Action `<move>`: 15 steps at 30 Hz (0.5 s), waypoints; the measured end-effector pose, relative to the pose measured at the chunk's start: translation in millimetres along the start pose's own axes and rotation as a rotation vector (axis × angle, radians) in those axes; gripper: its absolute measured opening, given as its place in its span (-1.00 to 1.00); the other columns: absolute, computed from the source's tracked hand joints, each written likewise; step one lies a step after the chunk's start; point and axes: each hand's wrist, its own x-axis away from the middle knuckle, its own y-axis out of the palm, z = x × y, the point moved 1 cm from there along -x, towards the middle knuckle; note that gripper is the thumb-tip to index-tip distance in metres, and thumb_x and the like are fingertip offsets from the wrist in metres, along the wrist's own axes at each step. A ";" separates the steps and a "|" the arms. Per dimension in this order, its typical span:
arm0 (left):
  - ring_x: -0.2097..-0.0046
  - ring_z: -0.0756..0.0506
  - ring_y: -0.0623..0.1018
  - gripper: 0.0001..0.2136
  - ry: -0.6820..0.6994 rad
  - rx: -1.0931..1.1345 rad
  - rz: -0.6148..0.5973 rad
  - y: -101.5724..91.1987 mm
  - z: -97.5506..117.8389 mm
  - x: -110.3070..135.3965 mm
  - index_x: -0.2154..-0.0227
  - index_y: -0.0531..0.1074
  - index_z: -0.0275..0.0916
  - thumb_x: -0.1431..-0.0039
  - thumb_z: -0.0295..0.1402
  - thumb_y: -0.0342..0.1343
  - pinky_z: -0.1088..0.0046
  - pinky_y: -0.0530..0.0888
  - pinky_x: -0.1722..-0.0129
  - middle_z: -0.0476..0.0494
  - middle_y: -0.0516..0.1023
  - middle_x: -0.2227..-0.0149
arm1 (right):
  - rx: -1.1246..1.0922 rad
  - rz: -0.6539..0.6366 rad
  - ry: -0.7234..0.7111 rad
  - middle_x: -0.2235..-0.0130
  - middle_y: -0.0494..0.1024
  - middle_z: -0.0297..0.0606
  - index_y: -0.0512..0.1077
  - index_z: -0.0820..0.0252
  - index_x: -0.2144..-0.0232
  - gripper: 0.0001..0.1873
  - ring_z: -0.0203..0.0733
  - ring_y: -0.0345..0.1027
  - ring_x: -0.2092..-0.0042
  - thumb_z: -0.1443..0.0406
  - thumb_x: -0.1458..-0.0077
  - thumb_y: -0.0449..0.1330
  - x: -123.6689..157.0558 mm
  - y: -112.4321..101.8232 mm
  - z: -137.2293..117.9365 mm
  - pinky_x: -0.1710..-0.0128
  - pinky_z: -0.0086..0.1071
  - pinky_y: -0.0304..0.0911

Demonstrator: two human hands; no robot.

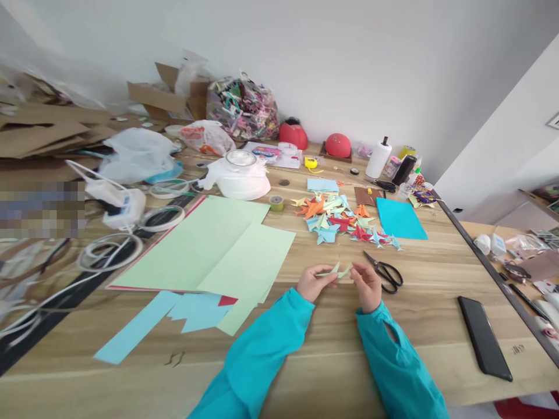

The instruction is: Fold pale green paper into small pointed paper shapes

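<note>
Both my hands, in teal sleeves, pinch a small light-green folded paper piece [337,270] just above the wooden table [428,291]. My left hand [313,282] grips its left end with closed fingers. My right hand [367,285] holds the right end the same way. Black scissors [384,270] lie just right of my right hand. A heap of folded paper shapes [340,220] in several colours lies beyond my hands.
Large light-green sheets [209,247] and blue paper offcuts [174,317] lie to the left. A turquoise sheet [399,220] sits at the right, a black phone [484,336] near the right edge. Tape rolls [163,216], plastic bags, cardboard boxes and a white lidded pot [241,173] crowd the back.
</note>
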 end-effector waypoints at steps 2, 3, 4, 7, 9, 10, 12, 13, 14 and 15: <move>0.47 -0.09 0.55 -0.60 0.014 -0.046 -0.021 -0.7 3.8 0.9 0.44 0.48 -0.35 0.39 -0.21 0.36 0.36 0.54 0.38 -0.10 0.57 0.53 | 0.054 -0.044 -0.062 0.38 0.45 -0.24 0.43 0.19 0.26 -0.73 -0.24 0.33 0.37 0.20 0.05 0.21 2.0 0.0 -3.5 0.47 -0.42 0.24; 0.46 -0.09 0.56 -0.61 0.027 -0.070 -0.026 -1.0 5.6 1.2 0.44 0.48 -0.35 0.38 -0.21 0.36 0.36 0.53 0.35 -0.10 0.57 0.51 | 0.095 -0.064 -0.097 0.37 0.45 -0.23 0.42 0.18 0.25 -0.75 -0.24 0.33 0.35 0.22 0.03 0.20 2.9 0.1 -5.5 0.47 -0.42 0.25; 0.46 -0.09 0.56 -0.61 0.040 -0.093 -0.028 -1.3 7.0 1.3 0.45 0.48 -0.35 0.39 -0.21 0.36 0.36 0.53 0.34 -0.10 0.58 0.50 | 0.141 -0.080 -0.132 0.36 0.44 -0.23 0.43 0.17 0.25 -0.76 -0.24 0.34 0.34 0.23 0.01 0.18 3.6 0.2 -7.7 0.47 -0.43 0.26; 0.44 -0.10 0.56 -0.61 0.069 -0.128 -0.024 -2.3 7.5 0.5 0.46 0.48 -0.34 0.41 -0.22 0.36 0.36 0.53 0.33 -0.10 0.58 0.48 | 0.262 -0.106 -0.228 0.33 0.44 -0.23 0.44 0.15 0.26 -0.81 -0.26 0.35 0.33 0.29 -0.02 0.15 5.0 0.3 -14.1 0.46 -0.43 0.28; 0.44 -0.10 0.56 -0.61 0.078 -0.133 -0.029 -3.0 5.2 -0.6 0.46 0.48 -0.35 0.40 -0.22 0.36 0.36 0.53 0.33 -0.10 0.58 0.49 | 0.305 -0.106 -0.272 0.33 0.44 -0.23 0.44 0.15 0.26 -0.82 -0.26 0.35 0.34 0.31 -0.04 0.13 5.3 0.3 -17.6 0.46 -0.43 0.30; 0.44 -0.10 0.56 -0.62 0.079 -0.133 -0.030 -3.5 3.8 -1.2 0.46 0.48 -0.35 0.40 -0.22 0.36 0.36 0.52 0.33 -0.10 0.58 0.49 | 0.319 -0.099 -0.287 0.34 0.45 -0.23 0.45 0.15 0.27 -0.83 -0.27 0.35 0.34 0.32 -0.04 0.13 5.3 0.3 -18.9 0.46 -0.43 0.30; 0.45 -0.09 0.56 -0.62 0.081 -0.132 -0.023 -4.4 1.1 -2.1 0.45 0.48 -0.35 0.39 -0.23 0.36 0.36 0.52 0.33 -0.11 0.58 0.48 | 0.343 -0.085 -0.312 0.35 0.45 -0.23 0.45 0.15 0.28 -0.83 -0.27 0.36 0.35 0.34 -0.04 0.12 5.4 0.4 -19.9 0.46 -0.43 0.31; 0.45 -0.09 0.56 -0.62 0.079 -0.128 -0.016 -4.7 0.1 -2.5 0.45 0.48 -0.35 0.39 -0.23 0.36 0.37 0.52 0.34 -0.11 0.58 0.48 | 0.352 -0.079 -0.323 0.35 0.45 -0.23 0.46 0.15 0.29 -0.84 -0.27 0.36 0.36 0.34 -0.04 0.12 5.4 0.5 -19.7 0.47 -0.43 0.31; 0.46 -0.09 0.56 -0.62 0.076 -0.122 -0.010 -5.0 -0.5 -2.7 0.45 0.48 -0.35 0.39 -0.23 0.36 0.37 0.52 0.35 -0.11 0.58 0.48 | 0.359 -0.074 -0.333 0.36 0.45 -0.23 0.47 0.15 0.30 -0.85 -0.27 0.36 0.36 0.35 -0.04 0.12 5.4 0.6 -19.1 0.47 -0.43 0.31; 0.46 -0.09 0.55 -0.61 0.071 -0.114 -0.006 -5.1 -0.9 -2.8 0.44 0.48 -0.36 0.39 -0.23 0.36 0.37 0.52 0.36 -0.11 0.58 0.49 | 0.366 -0.070 -0.343 0.36 0.46 -0.23 0.47 0.15 0.31 -0.85 -0.27 0.35 0.37 0.36 -0.04 0.13 5.4 0.7 -18.2 0.47 -0.43 0.31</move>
